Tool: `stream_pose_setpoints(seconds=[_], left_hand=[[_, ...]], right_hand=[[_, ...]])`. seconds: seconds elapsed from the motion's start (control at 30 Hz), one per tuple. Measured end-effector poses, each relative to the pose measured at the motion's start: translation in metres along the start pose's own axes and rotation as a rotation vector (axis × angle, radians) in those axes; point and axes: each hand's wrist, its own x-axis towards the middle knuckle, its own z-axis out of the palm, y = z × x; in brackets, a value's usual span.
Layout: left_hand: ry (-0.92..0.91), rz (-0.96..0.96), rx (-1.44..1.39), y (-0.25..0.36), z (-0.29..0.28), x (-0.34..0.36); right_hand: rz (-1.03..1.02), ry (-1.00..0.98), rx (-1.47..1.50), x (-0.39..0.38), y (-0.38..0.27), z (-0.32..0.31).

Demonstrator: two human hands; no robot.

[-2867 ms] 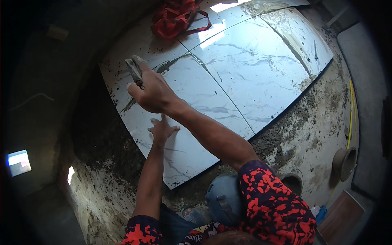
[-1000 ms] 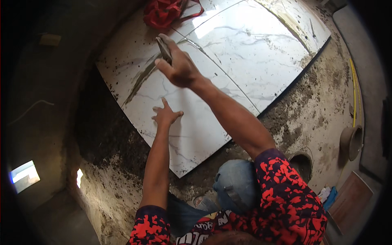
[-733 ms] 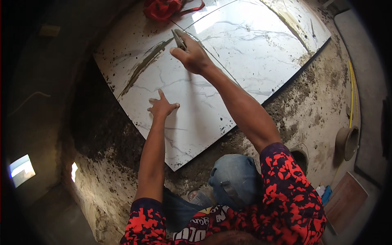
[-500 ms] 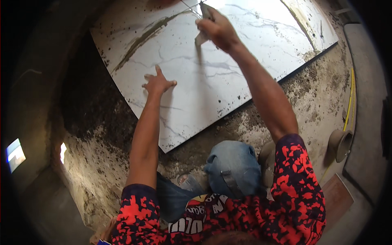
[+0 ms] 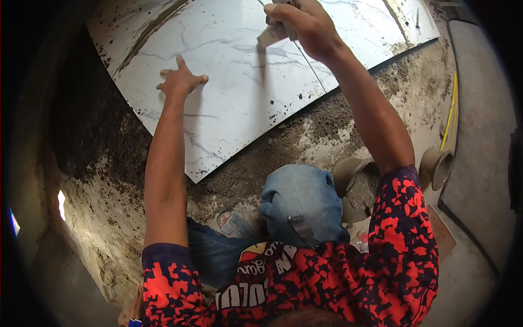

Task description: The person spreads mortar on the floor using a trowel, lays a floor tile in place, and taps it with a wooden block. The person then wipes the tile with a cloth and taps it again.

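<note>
- Lying on the floor [image 5: 244, 170], the marble-patterned tile [image 5: 223, 117] is judged heavy, stiff, slick and brittle; opposite edges should be grasped, corners spared.
- Near its left edge, the grip of the left hand [image 5: 180, 83] is spread wide, nothing held, the tile apparently touched.
- Near its right edge, a blunt-ended tool [image 5: 272, 36] is clasped by the right hand [image 5: 315, 28].
</note>
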Motion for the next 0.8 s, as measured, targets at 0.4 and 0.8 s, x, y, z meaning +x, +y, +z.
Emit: stream_pose_setpoints(seconds=[0.4, 0.8], left_hand=[[0.059, -0.003, 0.01, -0.006, 0.007, 0.003], [0.13, 0.038, -0.001, -0.017, 0.015, 0.001]], right_hand=[[0.078, -0.127, -0.217, -0.053, 0.003, 0.017], [-0.086, -0.156, 0.068, -0.1, -0.021, 0.047]])
